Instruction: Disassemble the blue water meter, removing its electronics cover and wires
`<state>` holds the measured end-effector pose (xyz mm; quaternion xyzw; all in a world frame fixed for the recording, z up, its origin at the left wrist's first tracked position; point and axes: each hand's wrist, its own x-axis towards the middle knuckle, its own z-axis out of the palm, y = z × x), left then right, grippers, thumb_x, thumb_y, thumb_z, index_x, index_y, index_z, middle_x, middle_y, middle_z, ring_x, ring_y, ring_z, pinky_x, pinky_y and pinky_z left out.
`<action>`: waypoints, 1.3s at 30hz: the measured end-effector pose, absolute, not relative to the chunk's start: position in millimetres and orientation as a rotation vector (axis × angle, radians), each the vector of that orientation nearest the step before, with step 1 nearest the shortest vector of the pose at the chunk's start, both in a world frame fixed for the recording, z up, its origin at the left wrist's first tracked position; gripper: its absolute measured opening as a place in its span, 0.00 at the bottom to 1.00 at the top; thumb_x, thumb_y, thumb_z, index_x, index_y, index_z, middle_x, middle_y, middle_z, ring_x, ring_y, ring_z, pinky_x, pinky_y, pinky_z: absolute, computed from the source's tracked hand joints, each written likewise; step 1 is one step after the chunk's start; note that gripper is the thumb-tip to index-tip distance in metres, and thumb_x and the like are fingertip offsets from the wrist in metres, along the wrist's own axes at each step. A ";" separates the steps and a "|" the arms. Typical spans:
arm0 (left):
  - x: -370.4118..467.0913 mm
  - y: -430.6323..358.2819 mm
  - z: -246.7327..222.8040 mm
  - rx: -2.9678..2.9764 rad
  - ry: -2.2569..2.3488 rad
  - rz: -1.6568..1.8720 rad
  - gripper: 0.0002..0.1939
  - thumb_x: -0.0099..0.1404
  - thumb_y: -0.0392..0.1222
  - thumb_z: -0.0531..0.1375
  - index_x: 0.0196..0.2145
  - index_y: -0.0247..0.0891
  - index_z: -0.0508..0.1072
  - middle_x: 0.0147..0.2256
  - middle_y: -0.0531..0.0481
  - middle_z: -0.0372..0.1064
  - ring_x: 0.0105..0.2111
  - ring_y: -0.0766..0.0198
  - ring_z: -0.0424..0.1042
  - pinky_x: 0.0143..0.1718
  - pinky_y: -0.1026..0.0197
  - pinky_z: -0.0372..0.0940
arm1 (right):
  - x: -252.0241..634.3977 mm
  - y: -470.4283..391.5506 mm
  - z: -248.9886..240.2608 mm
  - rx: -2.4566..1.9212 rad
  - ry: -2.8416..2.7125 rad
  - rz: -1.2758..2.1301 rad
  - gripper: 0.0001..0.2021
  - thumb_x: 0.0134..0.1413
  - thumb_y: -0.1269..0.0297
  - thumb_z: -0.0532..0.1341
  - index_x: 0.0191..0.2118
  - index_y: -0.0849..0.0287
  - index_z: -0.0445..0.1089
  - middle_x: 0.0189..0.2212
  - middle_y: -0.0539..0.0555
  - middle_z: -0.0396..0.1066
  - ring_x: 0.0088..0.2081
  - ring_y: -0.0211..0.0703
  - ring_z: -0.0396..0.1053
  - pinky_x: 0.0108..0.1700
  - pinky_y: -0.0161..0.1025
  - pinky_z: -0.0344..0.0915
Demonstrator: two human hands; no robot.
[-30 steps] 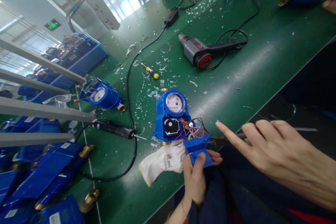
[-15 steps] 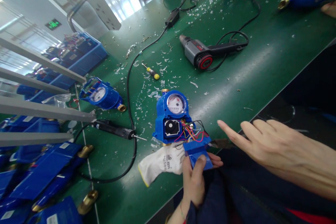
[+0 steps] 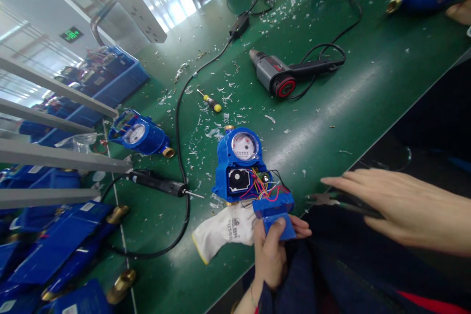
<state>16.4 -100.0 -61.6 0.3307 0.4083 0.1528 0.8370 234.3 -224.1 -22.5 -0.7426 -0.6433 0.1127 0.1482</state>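
Note:
A blue water meter (image 3: 241, 146) with a round dial stands on the bench, its lower compartment open. Coloured wires (image 3: 265, 187) run from that compartment to a blue cover piece (image 3: 275, 208). My left hand (image 3: 271, 250) grips this piece between thumb and fingers at the bench's front edge. To its right, my right hand (image 3: 397, 211) is closed around metal pliers (image 3: 327, 199), jaws towards the cover piece but apart from it, index finger stretched along them. A white glove (image 3: 226, 229) lies beside my left hand, just below the meter.
A heat gun (image 3: 274, 71) lies behind the meter, with a yellow-black screwdriver (image 3: 210, 101) to its left. A corded electric screwdriver (image 3: 158, 183) and another meter (image 3: 142, 132) sit left. Blue meters (image 3: 62, 245) are piled at lower left. A co-worker's hand (image 3: 459, 12) is at far right.
My right hand has tilted and lowered slightly, bringing more of the pliers into view; they have moved a little right of the cover piece. My left hand keeps its hold.

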 end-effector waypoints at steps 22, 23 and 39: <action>23.4 -105.8 -68.5 0.294 0.680 0.169 0.22 0.53 0.54 0.72 0.31 0.28 0.77 0.20 0.46 0.75 0.18 0.65 0.74 0.25 0.67 0.72 | 151.1 -226.4 -56.6 -2.273 -1.710 -0.089 0.21 0.52 0.68 0.54 0.53 0.68 0.60 0.43 0.66 0.65 0.41 0.53 0.66 0.39 0.48 0.69; 23.6 -106.7 -69.2 0.297 0.681 0.172 0.22 0.53 0.54 0.72 0.31 0.29 0.76 0.19 0.47 0.75 0.17 0.66 0.73 0.24 0.67 0.71 | 149.9 -226.4 -58.2 -2.278 -1.711 -0.109 0.22 0.52 0.68 0.54 0.53 0.69 0.60 0.44 0.67 0.66 0.41 0.54 0.67 0.40 0.48 0.69; 21.9 -110.2 -72.0 0.401 0.694 0.167 0.24 0.56 0.56 0.70 0.32 0.32 0.69 0.16 0.56 0.69 0.13 0.75 0.64 0.23 0.69 0.70 | 147.7 -218.1 -57.3 -2.225 -1.758 0.005 0.20 0.46 0.72 0.51 0.48 0.66 0.57 0.36 0.63 0.68 0.33 0.48 0.72 0.31 0.42 0.72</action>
